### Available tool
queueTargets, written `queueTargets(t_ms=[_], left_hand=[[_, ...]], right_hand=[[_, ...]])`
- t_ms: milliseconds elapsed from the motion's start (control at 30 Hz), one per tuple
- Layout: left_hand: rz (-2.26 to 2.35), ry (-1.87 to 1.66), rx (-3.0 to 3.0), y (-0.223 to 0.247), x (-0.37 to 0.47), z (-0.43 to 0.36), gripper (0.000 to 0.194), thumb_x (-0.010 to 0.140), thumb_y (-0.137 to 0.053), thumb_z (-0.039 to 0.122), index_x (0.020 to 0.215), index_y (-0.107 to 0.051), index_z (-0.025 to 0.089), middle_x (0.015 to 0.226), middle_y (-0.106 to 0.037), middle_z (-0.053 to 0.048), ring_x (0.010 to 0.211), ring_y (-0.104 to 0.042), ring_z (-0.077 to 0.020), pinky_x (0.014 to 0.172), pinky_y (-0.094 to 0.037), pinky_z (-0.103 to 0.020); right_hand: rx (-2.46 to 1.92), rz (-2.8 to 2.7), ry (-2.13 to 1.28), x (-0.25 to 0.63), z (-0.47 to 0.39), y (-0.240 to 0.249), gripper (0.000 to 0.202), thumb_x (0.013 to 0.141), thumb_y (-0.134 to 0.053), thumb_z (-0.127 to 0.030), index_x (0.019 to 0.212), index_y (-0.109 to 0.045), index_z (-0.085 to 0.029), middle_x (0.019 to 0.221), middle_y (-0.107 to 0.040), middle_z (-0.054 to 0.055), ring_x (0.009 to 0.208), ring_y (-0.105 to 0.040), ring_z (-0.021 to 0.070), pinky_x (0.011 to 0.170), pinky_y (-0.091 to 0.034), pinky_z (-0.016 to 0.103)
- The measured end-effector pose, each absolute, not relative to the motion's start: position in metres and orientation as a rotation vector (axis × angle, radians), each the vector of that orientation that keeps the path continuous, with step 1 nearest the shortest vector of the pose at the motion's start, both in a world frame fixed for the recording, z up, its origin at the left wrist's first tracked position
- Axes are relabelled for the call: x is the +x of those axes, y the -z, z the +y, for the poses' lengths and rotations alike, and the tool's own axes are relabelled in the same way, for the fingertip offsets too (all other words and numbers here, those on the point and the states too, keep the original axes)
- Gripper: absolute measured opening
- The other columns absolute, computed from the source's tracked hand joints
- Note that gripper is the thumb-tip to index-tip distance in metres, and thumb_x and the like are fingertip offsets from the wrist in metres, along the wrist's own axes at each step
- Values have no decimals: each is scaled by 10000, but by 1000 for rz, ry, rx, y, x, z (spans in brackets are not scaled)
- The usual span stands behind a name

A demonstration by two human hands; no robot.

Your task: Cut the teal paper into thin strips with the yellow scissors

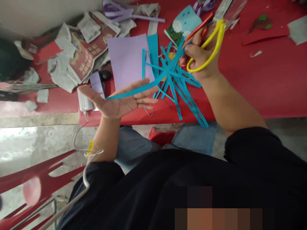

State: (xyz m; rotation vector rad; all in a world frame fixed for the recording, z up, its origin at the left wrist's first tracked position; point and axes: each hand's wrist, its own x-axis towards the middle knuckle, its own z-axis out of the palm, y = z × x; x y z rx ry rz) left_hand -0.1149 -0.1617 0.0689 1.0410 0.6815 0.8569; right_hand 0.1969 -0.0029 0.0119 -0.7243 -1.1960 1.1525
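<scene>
A long blue paper strip (136, 91) runs across the palm of my left hand (120, 100). This hand is open, palm up, with its fingers spread. My right hand (203, 59) is closed, with yellow-handled scissors (219, 41) hooked around it and the strip's far end pinched between thumb and finger. A slim red object (200, 27) shows behind that hand; I cannot tell whether it is held. Below the pinch, many narrow blue paper strips (177, 102) fan out in a star-like bunch. A lilac paper sheet (127, 57) lies beyond my left fingers.
Torn newspaper (83, 60) covers the table's left side. A phone (97, 83), a black mouse-like object (105, 75) and a white power bank (84, 99) with a cable are near my left hand. Purple ribbon (117, 11) lies at the back. A red chair (48, 175) stands lower left.
</scene>
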Motion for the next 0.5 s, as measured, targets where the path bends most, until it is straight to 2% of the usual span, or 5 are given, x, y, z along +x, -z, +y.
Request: queueTargets(t_ms=[100, 200, 367, 433, 500], left_hand=[[792, -964, 1047, -63, -124, -153, 1396, 568, -308, 1263, 1314, -785, 183, 1276, -824, -263, 998, -845, -407, 751, -703, -511], [846, -1214, 1062, -60, -128, -147, 1357, 683, -191, 1223, 1364, -767, 201, 1161, -858, -210, 767, -811, -288, 601, -644, -394], [817, -1312, 1170, -69, -127, -139, 1396, 689, -31, 1195, 1335, -800, 225, 1054, -868, -157, 628, -727, -233, 530, -590, -401], [861, -1364, 1201, -74, -124, -138, 1300, 773, -49, 1155, 1266, -827, 237, 1029, -854, -148, 614, -700, -209, 525, -558, -391], [944, -1439, 1205, -77, -118, -140, 1135, 881, -148, 1099, 1182, -841, 253, 998, -833, -138, 611, -679, -186, 539, -539, -370]], right_hand=[[-783, -1207, -1122, 200, -5, -17, 788, 648, -940, -804, 859, -352, -324, 643, -533, -120, 518, -605, 125, 542, -542, 369], [-754, -1236, -1138, 200, -10, -21, 743, 657, -964, -770, 869, -405, -328, 688, -595, -83, 573, -649, 162, 566, -538, 404], [-784, -1154, -1001, 194, -10, -14, 764, 644, -929, -826, 870, -387, -337, 714, -589, -62, 550, -602, 171, 566, -503, 432], [-839, -1163, -983, 191, -8, -10, 747, 658, -917, -814, 870, -378, -341, 709, -583, -58, 557, -596, 174, 583, -511, 436], [-878, -1168, -965, 190, -7, -8, 702, 686, -907, -773, 859, -377, -347, 680, -551, -62, 558, -584, 177, 585, -514, 432]])
